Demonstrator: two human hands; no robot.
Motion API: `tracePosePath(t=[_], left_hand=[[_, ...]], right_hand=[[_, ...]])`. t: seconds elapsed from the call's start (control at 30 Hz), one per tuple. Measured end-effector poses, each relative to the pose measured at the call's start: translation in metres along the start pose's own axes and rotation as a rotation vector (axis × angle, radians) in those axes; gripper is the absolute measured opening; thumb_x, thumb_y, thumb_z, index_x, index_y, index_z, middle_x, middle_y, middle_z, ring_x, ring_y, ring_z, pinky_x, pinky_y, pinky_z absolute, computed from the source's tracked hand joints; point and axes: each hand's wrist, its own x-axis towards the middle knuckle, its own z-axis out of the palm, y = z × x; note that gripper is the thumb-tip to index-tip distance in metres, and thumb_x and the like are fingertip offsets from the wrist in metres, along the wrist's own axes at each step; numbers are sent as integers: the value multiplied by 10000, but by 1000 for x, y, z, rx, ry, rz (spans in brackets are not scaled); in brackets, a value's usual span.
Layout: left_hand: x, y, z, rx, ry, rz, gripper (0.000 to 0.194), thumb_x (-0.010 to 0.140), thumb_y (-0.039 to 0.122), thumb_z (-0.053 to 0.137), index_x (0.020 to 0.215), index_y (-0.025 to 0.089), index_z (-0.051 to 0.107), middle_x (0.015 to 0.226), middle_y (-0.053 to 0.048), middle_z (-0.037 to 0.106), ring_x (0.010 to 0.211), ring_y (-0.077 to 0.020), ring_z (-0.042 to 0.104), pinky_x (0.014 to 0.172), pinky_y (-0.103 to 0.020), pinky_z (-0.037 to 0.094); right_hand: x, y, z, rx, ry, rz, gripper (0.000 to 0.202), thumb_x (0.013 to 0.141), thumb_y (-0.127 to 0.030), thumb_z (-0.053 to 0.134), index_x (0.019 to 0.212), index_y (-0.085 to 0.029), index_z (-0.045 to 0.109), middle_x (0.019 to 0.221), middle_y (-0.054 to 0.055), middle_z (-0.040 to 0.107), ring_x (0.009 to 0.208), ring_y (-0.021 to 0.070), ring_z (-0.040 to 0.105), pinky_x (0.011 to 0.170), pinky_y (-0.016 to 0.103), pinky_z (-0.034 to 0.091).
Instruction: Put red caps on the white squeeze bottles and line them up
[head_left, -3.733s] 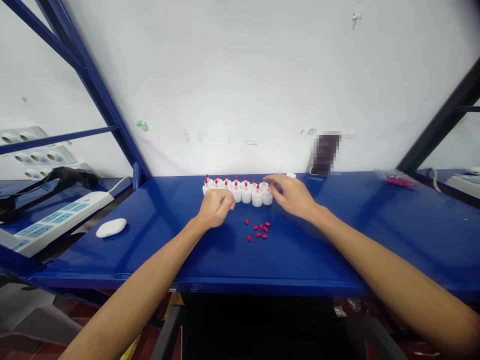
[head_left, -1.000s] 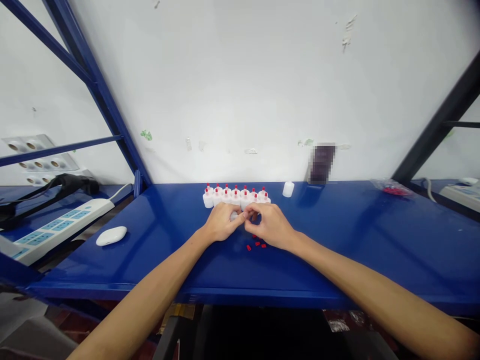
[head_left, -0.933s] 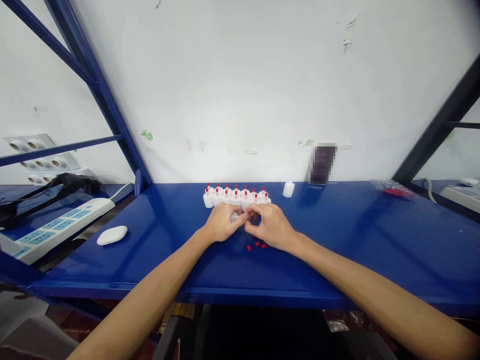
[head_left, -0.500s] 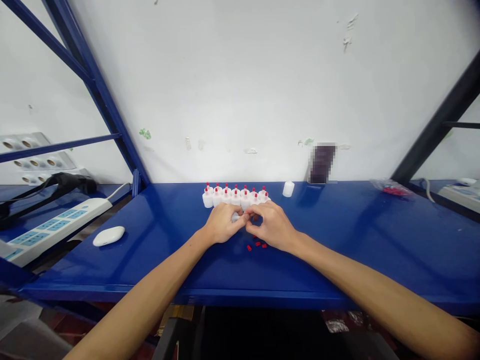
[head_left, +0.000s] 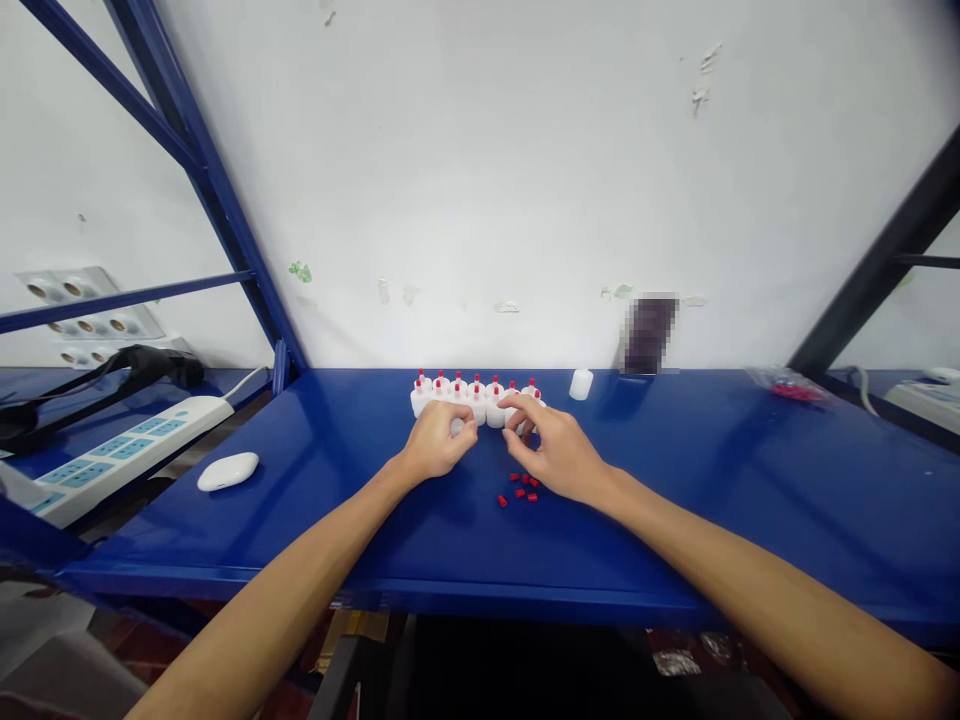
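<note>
My left hand (head_left: pixel 441 440) is closed around a small white bottle (head_left: pixel 456 427), mostly hidden by the fingers. To its right, my right hand (head_left: pixel 551 445) has thumb and forefinger apart with nothing visible between them. Just beyond both hands stand several white bottles (head_left: pixel 495 412) with red tips, packed in two rows; the hands hide part of the front row. Several small red caps (head_left: pixel 520 493) lie loose on the blue table (head_left: pixel 615 540), just below my right hand.
A lone white bottle (head_left: pixel 580 384) stands right of the rows, near a dark pixelated object (head_left: pixel 649 336) leaning on the wall. A clear bag (head_left: pixel 791 386) with red pieces lies far right. Leftward are a white rounded case (head_left: pixel 228 471) and a power strip (head_left: pixel 142 455).
My hands have moved apart: the left one drew left with the bottle, while the right one parted its fingers and shifted slightly right. More loose red caps now show.
</note>
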Motion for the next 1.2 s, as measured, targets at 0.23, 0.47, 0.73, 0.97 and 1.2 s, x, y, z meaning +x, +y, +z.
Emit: tracePosePath(t=[0.23, 0.47, 0.73, 0.97, 1.2], left_hand=[[0, -5, 0, 55, 33, -87, 374, 856, 372, 400, 552, 157, 431, 536, 32, 355, 542, -99, 359, 570, -257, 254], [-1, 18, 15, -78, -49, 19, 589, 959, 544, 264, 641, 145, 560, 557, 13, 483, 559, -121, 445, 584, -252, 300], [-3, -4, 1, 257, 130, -175, 485, 945, 571, 319, 917, 197, 626, 679, -12, 612, 666, -191, 571, 607, -263, 308], [-3, -15, -17, 313, 10, -29, 416, 984, 368, 294, 774, 185, 604, 650, -12, 599, 618, -153, 554, 623, -256, 328], [-3, 3, -5, 236, -208, -8, 267, 935, 416, 454, 1004, 216, 617, 646, 25, 621, 605, -149, 575, 609, -243, 349]], right_hand=[[0, 18, -3, 17, 17, -5, 281, 868, -151, 540, 1137, -216, 587, 757, -21, 656, 606, 122, 582, 639, 251, 470], [2, 5, 6, 249, 40, -134, 53, 880, -212, 621, 909, -189, 659, 758, -2, 661, 620, 113, 560, 607, 237, 456], [6, 4, 5, 143, 91, -14, 78, 903, -208, 593, 889, -186, 666, 826, 23, 702, 678, 135, 600, 655, 258, 459], [12, 20, 14, 126, -124, 146, 105, 887, -200, 585, 864, -200, 686, 774, -1, 708, 655, 134, 614, 662, 260, 452], [6, 17, -9, 140, -144, 138, 137, 904, -206, 532, 911, -184, 668, 658, -28, 630, 550, 102, 543, 589, 232, 411]])
